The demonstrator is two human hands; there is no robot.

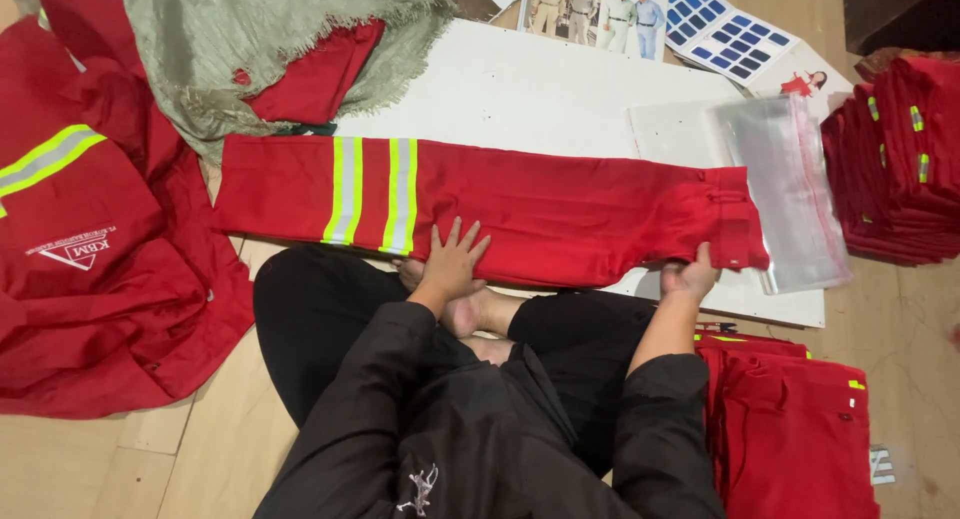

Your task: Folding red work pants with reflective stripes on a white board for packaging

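A pair of red work trousers (560, 214) with two yellow-and-silver reflective bands lies folded lengthwise across a white board (520, 84). My left hand (452, 259) rests flat on the near edge of the trousers, fingers spread, just right of the bands. My right hand (688, 276) pinches the near edge of the trousers close to the waistband. A clear plastic bag (790, 189) lies flat at the waistband end, touching it.
A heap of red garments (95, 269) lies to the left with an olive fringed cloth (260, 34) above. Stacks of folded red garments sit at right (895, 164) and lower right (790, 429). Printed colour-swatch sheets (725, 29) lie at the top. My crossed legs are below.
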